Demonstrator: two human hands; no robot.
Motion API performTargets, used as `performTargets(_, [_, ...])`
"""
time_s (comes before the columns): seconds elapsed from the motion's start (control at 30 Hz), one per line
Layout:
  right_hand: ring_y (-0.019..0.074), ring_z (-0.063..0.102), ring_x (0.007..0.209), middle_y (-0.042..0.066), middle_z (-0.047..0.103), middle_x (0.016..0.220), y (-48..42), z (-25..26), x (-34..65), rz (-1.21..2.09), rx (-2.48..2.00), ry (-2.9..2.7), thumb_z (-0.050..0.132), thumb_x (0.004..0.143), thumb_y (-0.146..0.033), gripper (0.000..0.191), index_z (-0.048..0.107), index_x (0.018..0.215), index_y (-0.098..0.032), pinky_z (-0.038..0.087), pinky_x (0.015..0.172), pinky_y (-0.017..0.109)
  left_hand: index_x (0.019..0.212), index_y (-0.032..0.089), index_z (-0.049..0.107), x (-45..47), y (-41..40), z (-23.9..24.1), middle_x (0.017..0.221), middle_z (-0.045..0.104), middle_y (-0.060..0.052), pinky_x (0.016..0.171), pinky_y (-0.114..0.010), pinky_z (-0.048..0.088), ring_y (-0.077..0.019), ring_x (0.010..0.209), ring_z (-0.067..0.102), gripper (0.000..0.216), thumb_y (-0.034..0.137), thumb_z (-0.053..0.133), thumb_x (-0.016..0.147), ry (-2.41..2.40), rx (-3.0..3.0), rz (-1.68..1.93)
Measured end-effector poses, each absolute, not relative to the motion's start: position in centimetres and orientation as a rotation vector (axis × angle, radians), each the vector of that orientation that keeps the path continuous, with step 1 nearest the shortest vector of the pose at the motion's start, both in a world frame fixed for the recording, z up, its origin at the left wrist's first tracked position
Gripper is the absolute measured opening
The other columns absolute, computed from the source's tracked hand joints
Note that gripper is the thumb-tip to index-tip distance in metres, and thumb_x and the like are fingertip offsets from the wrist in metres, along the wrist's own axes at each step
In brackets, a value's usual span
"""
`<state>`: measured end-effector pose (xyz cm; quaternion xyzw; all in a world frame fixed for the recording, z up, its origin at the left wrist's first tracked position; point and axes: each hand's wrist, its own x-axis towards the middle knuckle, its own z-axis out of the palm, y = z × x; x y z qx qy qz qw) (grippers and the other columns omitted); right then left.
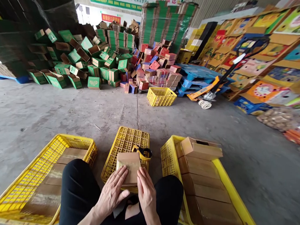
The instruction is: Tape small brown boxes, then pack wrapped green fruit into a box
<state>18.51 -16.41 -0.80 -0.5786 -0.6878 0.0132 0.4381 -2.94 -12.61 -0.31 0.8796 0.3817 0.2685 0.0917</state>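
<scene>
A small brown cardboard box sits in front of me on an upturned yellow plastic crate. Strips of shiny tape seem to run over its top. My left hand lies on the box's near left part, fingers stretched and flat. Against the right edge of the box rests my right hand, its fingers straight and close together. Neither hand is wrapped around anything. Just beyond the box, on the crate, is a yellow and black tape dispenser.
On my left a yellow crate holds taped boxes. Another yellow crate on my right is packed with brown boxes, one lying on top. Farther off stand a yellow crate, a pallet jack and heaped green boxes.
</scene>
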Motion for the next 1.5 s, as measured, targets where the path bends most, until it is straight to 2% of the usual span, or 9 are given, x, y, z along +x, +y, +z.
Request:
performTargets(0.2, [0.0278, 0.061, 0.138, 0.008, 0.069, 0.141, -15.0, 0.4, 18.5, -0.030, -1.437, -1.874, 0.051, 0.106, -0.017, 0.045, 0.058, 0.150, -0.024, 0.058, 0.110, 0.048, 0.164, 0.023, 0.035, -0.3, -12.5, -0.5, 0.161, 0.050, -0.013, 0.118, -0.046, 0.045, -0.0300, 0.148, 0.048, 0.073, 0.065, 0.042, 0.104, 1.162, 2.528, 0.880])
performTargets(0.4, [0.0280, 0.067, 0.115, 0.011, 0.072, 0.129, -13.2, 1.9, 17.2, -0.078, -1.569, -1.957, 0.044, 0.106, -0.019, 0.042, 0.065, 0.142, -0.025, 0.056, 0.100, 0.046, 0.147, 0.022, 0.058, 0.4, -11.6, 0.7, 0.160, 0.051, -0.013, 0.113, -0.047, 0.046, -0.0311, 0.148, 0.046, 0.066, 0.068, 0.038, 0.104, 1.199, 2.485, 0.764])
performTargets(0.5, [0.0282, 0.066, 0.110, 0.013, 0.071, 0.124, -12.6, 1.9, 17.0, -0.114, -1.608, -1.977, 0.044, 0.105, -0.021, 0.040, 0.066, 0.138, -0.022, 0.055, 0.097, 0.045, 0.150, 0.020, 0.054, 0.6, -11.0, 0.9, 0.157, 0.054, -0.014, 0.113, -0.045, 0.045, -0.0308, 0.146, 0.046, 0.072, 0.071, 0.033, 0.104, 1.194, 2.469, 0.750])
performTargets(0.63, [0.0285, 0.065, 0.116, 0.013, 0.070, 0.126, -12.4, 1.2, 17.3, -0.127, -1.591, -2.027, 0.040, 0.106, -0.019, 0.042, 0.064, 0.140, -0.023, 0.052, 0.104, 0.046, 0.160, 0.023, 0.045, 0.5, -10.8, 0.6, 0.156, 0.055, -0.013, 0.112, -0.044, 0.042, -0.0314, 0.145, 0.048, 0.079, 0.074, 0.030, 0.102, 1.215, 2.488, 0.737])
performTargets(0.73, [0.0290, 0.065, 0.118, 0.013, 0.070, 0.127, -12.7, 0.9, 17.3, -0.121, -1.619, -1.957, 0.039, 0.107, -0.021, 0.042, 0.063, 0.141, -0.023, 0.053, 0.105, 0.048, 0.161, 0.024, 0.044, 0.1, -10.7, 0.1, 0.156, 0.055, -0.014, 0.111, -0.044, 0.042, -0.0328, 0.144, 0.048, 0.081, 0.076, 0.032, 0.100, 1.264, 2.499, 0.752])
performTargets(1.0, [0.0329, 0.060, 0.129, 0.017, 0.063, 0.138, -12.6, 0.0, 16.6, -0.065, -1.675, -1.726, 0.041, 0.109, -0.032, 0.042, 0.054, 0.148, -0.019, 0.054, 0.107, 0.054, 0.158, 0.019, 0.045, -1.0, -9.5, -0.3, 0.155, 0.056, -0.014, 0.110, -0.042, 0.044, -0.0306, 0.140, 0.052, 0.072, 0.067, 0.037, 0.105, 1.392, 2.498, 0.837])
performTargets(1.2, [0.0347, 0.057, 0.130, 0.017, 0.062, 0.138, -12.4, 0.1, 16.7, -0.133, -1.678, -1.758, 0.041, 0.107, -0.027, 0.044, 0.054, 0.148, -0.019, 0.052, 0.108, 0.057, 0.161, 0.021, 0.041, -0.2, -9.7, -0.2, 0.154, 0.057, -0.015, 0.110, -0.044, 0.046, -0.0322, 0.139, 0.054, 0.068, 0.061, 0.041, 0.106, 1.492, 2.476, 0.854])
performTargets(1.4, [0.0291, 0.063, 0.113, 0.013, 0.065, 0.121, -11.7, 3.5, 17.9, -0.050, -1.603, -1.927, 0.046, 0.098, -0.015, 0.035, 0.065, 0.126, -0.019, 0.057, 0.101, 0.047, 0.161, 0.016, 0.041, 0.7, -10.2, -0.1, 0.163, 0.047, -0.016, 0.117, -0.049, 0.040, -0.0363, 0.153, 0.037, 0.075, 0.065, 0.040, 0.105, 1.484, 2.538, 0.884])
performTargets(1.5, [0.0264, 0.066, 0.111, 0.012, 0.067, 0.118, -11.6, 3.8, 18.4, -0.022, -1.564, -1.923, 0.045, 0.101, -0.017, 0.031, 0.067, 0.124, -0.021, 0.058, 0.101, 0.042, 0.159, 0.018, 0.046, 1.5, -10.2, 0.2, 0.161, 0.050, -0.015, 0.122, -0.049, 0.036, -0.0342, 0.153, 0.039, 0.072, 0.065, 0.040, 0.105, 1.349, 2.608, 0.891])
